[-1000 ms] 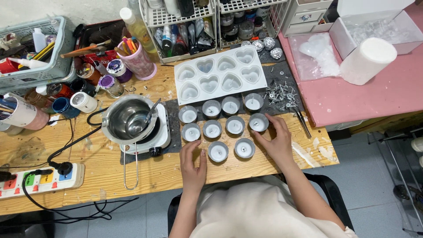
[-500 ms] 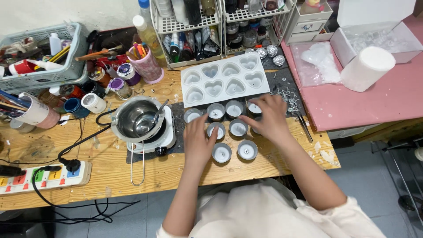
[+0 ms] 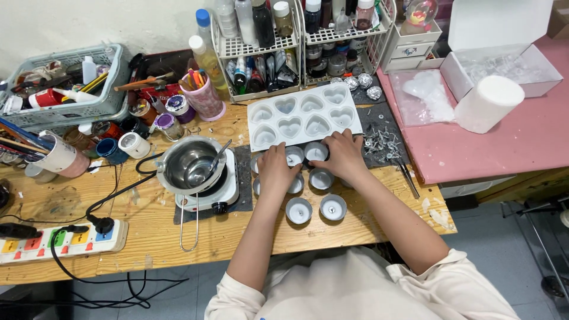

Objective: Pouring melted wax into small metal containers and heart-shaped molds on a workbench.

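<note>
Both hands rest flat over a cluster of small round silver metal tealight cups grouped on the dark mat at the middle of the wooden workbench, so the step in hand looks like gathering or squaring up the cups into neat rows. The left hand lies palm down with its fingers loosely spread and lightly curled, the fingertips touching the cup in the back row just below the white plastic heart-shaped mould tray; it pinches nothing that can be seen. The right hand is likewise palm down and fairly open, thumb and forefinger bracketing a back-row cup, the rest of the hand covering cups on that side (how many lie under it cannot be told). Two cups stand free at the near edge of the group, closest to the person, and one shows between the hands. Any further nudging would call for light, level pressure, since the cups sit close together and look easy to tip. Just to the left stands a steel melting pot on a small white electric hotplate, its cable running to a power strip.
</note>
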